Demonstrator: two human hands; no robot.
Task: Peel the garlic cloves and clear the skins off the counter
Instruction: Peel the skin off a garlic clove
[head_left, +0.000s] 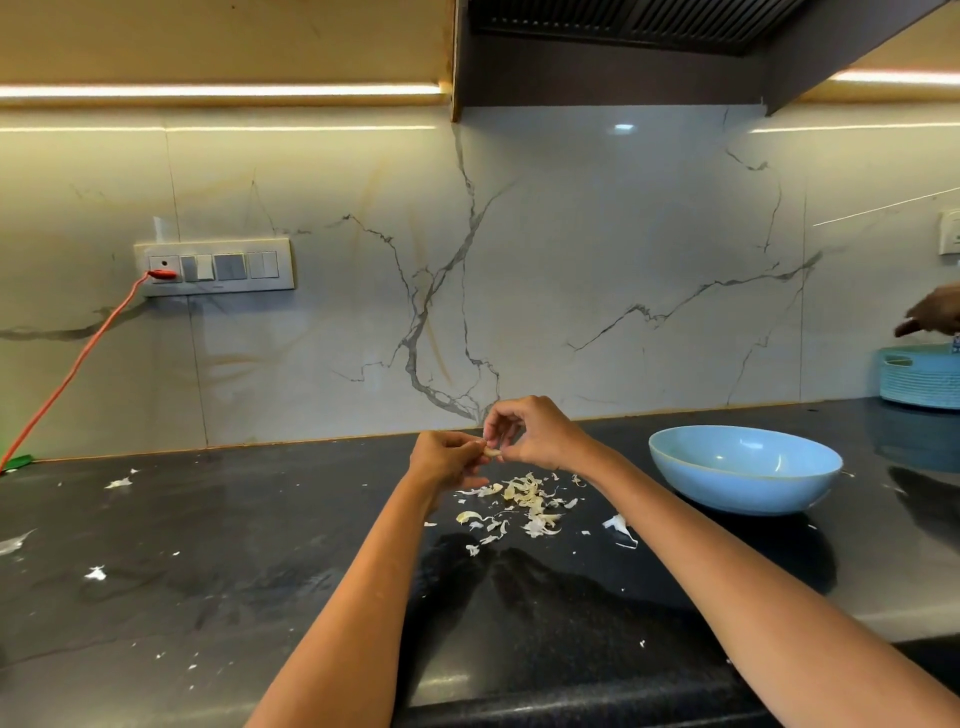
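Observation:
A small pale garlic clove (490, 451) is held between both hands above the dark counter (260, 571). My left hand (447, 460) grips it from the left with curled fingers. My right hand (535, 434) pinches its right end with thumb and fingertips. Directly below the hands lies a pile of several papery garlic skins (524, 501). A light blue bowl (744, 467) stands on the counter to the right of the hands; I cannot see what it holds.
Loose skin scraps (120, 483) lie scattered over the counter's left side, and one scrap (619, 526) lies by the bowl. A stack of blue plates (922, 375) sits far right, with another person's hand (930, 316) above it. An orange cable (78, 364) runs from the wall socket.

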